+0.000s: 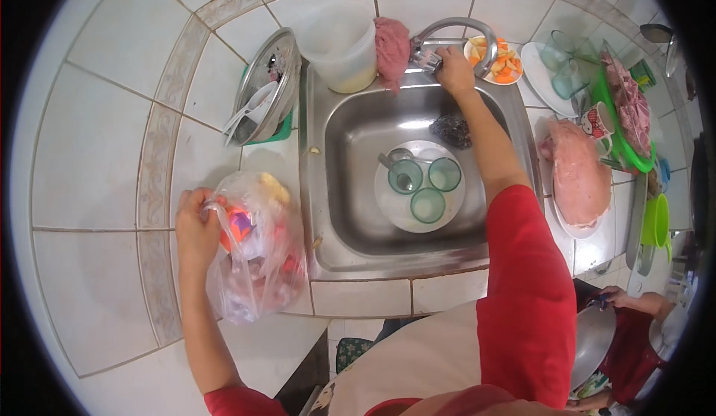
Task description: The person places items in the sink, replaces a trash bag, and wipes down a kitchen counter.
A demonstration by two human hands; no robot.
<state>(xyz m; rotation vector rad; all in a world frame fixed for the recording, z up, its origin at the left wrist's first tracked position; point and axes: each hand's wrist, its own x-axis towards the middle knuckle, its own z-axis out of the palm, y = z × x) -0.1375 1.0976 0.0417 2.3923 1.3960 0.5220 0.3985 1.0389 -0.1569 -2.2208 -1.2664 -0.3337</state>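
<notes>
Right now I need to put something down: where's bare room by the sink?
Bare: the basin left of the white plate, and the tiled strip along the front of the sink. Crowded: left counter, with the plastic bag; back rim, with the bucket, pink cloth and faucet; right counter, with raw meat and green glasses.

Upper limbs of the person, viewed from above. The left forearm [206, 334], bare below a red sleeve [242, 402], extends forward from the lower edge at the person's left; its wrist lies nearly in line with it. The left hand [197, 226] shows its back, the fingers curled inward toward the body's midline in a grip. The right forearm [488, 136], bare beyond a longer visible stretch of red sleeve, slants forward and inward, reaching farther ahead than its counterpart. The right hand [453, 70] is turned back uppermost; its fingertips are partly hidden, leaving their closure indistinct. The two hands are well apart.
</notes>
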